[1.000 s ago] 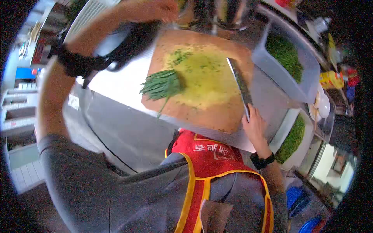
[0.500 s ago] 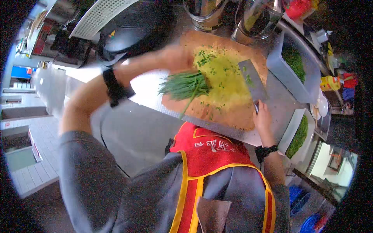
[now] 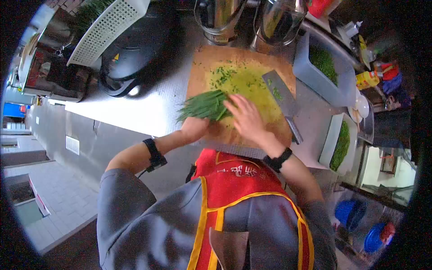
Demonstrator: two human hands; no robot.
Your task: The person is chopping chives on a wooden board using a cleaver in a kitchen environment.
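A bundle of green chives (image 3: 204, 106) lies across the left part of the wooden cutting board (image 3: 198, 67). My left hand (image 3: 196, 128) grips its near side, the fingertips partly hidden by the stalks. At the bundle's right end, my right hand (image 3: 246, 117) touches the stalks with fingers stretched out. A cleaver (image 3: 280, 93) rests flat at the board's right side, its handle (image 3: 294, 130) pointing toward me and bits of green stuck to the blade. Chopped chives (image 3: 221, 76) are scattered over the far part of the board.
To the right stand a bin of chopped greens (image 3: 324, 63) and a white tray of more greens (image 3: 341, 146). Metal pots (image 3: 220, 27) sit beyond the board. A black lidded appliance (image 3: 130, 58) and a white perforated basket (image 3: 108, 33) are at the far left.
My right hand has let go of the cleaver and moved left to the chives. My left hand has come back toward me from the board's far side to the bundle's near side.
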